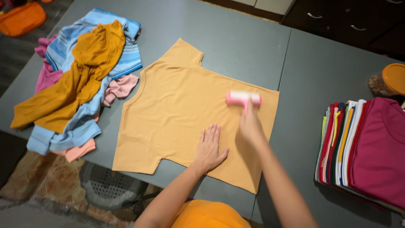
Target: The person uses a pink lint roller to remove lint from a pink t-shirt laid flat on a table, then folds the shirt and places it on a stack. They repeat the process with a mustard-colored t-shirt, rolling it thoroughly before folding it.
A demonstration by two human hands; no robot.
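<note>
**Lint roller on a tan shirt, with one hand pinning the cloth**

A tan T-shirt point(181, 114) lies spread flat across the middle of the grey desk point(244, 38), its hem towards the seam between the two desk panels and its lower corner reaching the near edge. The left hand point(209, 147) rests on it palm down, fingers straight and only slightly spread, gripping nothing. The right hand point(249, 124) is wrapped around the handle of a pink lint roller point(243, 98), whose head touches the shirt near the hem; the hand is blurred, so how tight the grip is I cannot tell.

The likely trouble is bunching: the thin cloth could drag and crease under the sticky roller wherever the flat palm does not hold it. The shirt's near corner could also slide off the desk edge if tugged.

A loose heap of clothes point(80, 80), mustard, blue-striped and pink, sits at the far left corner. A stack of folded shirts point(358, 143) lies at the right edge, well apart, with an orange-lidded jar point(390, 80) behind it.
</note>
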